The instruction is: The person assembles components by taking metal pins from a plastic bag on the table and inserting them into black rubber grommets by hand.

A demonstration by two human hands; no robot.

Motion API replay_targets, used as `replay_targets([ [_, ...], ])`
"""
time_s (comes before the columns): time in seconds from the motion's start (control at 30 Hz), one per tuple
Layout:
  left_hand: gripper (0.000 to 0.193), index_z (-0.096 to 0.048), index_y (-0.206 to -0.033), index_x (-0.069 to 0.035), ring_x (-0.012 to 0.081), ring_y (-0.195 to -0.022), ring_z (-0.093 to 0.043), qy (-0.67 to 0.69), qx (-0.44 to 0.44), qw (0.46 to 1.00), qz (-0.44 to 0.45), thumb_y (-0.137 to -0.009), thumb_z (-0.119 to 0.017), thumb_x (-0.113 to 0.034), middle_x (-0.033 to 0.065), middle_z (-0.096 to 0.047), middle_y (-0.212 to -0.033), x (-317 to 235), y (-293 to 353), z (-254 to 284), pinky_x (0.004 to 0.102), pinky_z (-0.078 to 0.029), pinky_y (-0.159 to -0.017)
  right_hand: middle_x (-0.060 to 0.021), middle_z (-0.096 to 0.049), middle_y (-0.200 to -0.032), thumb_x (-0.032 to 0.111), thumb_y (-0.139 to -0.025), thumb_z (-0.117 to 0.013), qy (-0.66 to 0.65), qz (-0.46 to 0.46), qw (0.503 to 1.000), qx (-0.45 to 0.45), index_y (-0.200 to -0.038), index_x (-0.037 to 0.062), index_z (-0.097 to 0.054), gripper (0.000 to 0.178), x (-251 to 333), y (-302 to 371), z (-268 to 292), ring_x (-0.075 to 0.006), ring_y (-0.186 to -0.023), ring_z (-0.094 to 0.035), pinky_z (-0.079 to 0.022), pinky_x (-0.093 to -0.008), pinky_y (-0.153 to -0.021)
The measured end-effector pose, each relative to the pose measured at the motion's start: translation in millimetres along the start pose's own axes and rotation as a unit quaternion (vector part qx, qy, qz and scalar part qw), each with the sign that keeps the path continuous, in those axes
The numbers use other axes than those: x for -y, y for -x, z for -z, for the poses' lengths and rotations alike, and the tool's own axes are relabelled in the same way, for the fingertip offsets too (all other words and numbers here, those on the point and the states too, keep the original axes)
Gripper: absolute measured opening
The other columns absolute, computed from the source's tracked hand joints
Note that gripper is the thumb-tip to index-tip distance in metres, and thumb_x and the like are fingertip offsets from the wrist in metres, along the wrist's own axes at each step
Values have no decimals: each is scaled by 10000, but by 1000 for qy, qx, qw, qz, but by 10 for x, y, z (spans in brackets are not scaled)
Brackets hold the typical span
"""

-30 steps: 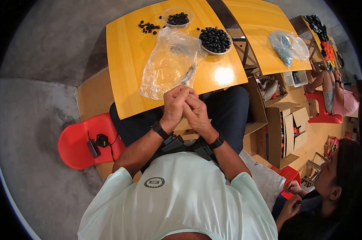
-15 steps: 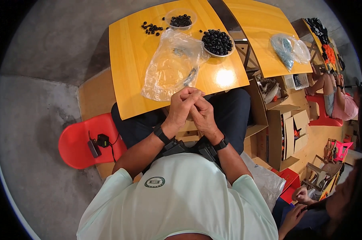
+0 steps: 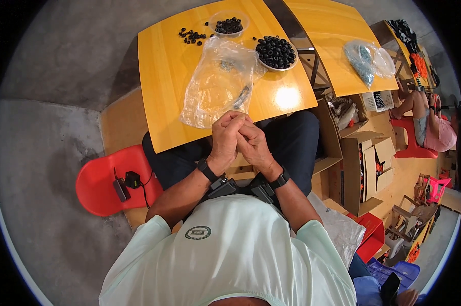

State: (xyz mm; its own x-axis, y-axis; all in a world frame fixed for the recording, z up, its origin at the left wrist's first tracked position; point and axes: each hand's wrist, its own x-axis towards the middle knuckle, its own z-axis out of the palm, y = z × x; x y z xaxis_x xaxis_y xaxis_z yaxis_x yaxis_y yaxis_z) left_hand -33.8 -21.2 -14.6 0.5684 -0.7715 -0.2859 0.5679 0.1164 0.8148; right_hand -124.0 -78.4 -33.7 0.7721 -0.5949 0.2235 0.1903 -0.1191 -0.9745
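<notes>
My left hand point(image 3: 224, 141) and my right hand point(image 3: 256, 146) meet at the near edge of the yellow table. The fingers of both are closed and pressed together. What they hold, if anything, is hidden inside them. Just beyond lies a crumpled clear plastic bag point(image 3: 202, 99) with small bits in it. Farther off, a white bowl heaped with black bead-like rings point(image 3: 277, 52) stands at the right. A clear bowl holds fewer of the same black rings point(image 3: 229, 25), and several loose ones point(image 3: 191, 36) lie left of it.
A second yellow table point(image 3: 324, 30) at the right carries a bag of bluish bits point(image 3: 360, 64). Open cardboard boxes point(image 3: 353, 173) stand below it. A red stool point(image 3: 100, 181) with a black device is at my left. Two other people sit at the right.
My joined hands have shifted slightly left, fingers still together. At the lower right, the nearby person has leaned back, mostly out of view, uncovering a blue plastic seat.
</notes>
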Motion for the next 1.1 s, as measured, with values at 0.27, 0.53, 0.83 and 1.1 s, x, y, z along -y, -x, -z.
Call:
replay_targets([
  [0.27, 146, -600, -943, 48, 154, -822, -604, 55, 18, 998, -14, -908, -515, -67, 113, -642, -929, -85, 85, 0, 278, -509, -778, -165, -633, -948, 89, -909, -640, 72, 54, 996, 17, -1037, -12, -657, 163, 119, -39, -29, -313, -919, -604, -479, -347, -856],
  [0.53, 155, -589, -946, 50, 172, -815, -599, 74, -11, 997, -6, -884, -485, -46, 122, -625, -913, -133, 98, -20, 293, -515, -763, -139, -642, -937, 89, -914, -629, 34, 23, 999, 22, -1041, -8, -667, 164, 130, -64, -61, -261, -891, -606, -476, -331, -828],
  [0.83, 168, -575, -965, 42, 168, -847, -599, 34, 0, 999, -14, -906, -503, -98, 118, -623, -935, -32, 7, 59, 301, -504, -788, -113, -667, -933, 97, -929, -613, -1, -46, 999, 13, -1009, -16, -671, 150, -15, -30, -48, -218, -871, -613, -479, -318, -813],
  [1.1, 495, -511, -1311, 21, 154, -982, -600, -376, 128, 899, -185, -896, -703, -169, 78, -616, -1131, -232, -18, 238, 300, -510, -827, -59, -631, -1139, 260, -1004, -589, -433, -165, 880, -98, -1326, -51, -557, 449, -37, -22, 19, -142, -1026, -586, -454, -267, -938],
])
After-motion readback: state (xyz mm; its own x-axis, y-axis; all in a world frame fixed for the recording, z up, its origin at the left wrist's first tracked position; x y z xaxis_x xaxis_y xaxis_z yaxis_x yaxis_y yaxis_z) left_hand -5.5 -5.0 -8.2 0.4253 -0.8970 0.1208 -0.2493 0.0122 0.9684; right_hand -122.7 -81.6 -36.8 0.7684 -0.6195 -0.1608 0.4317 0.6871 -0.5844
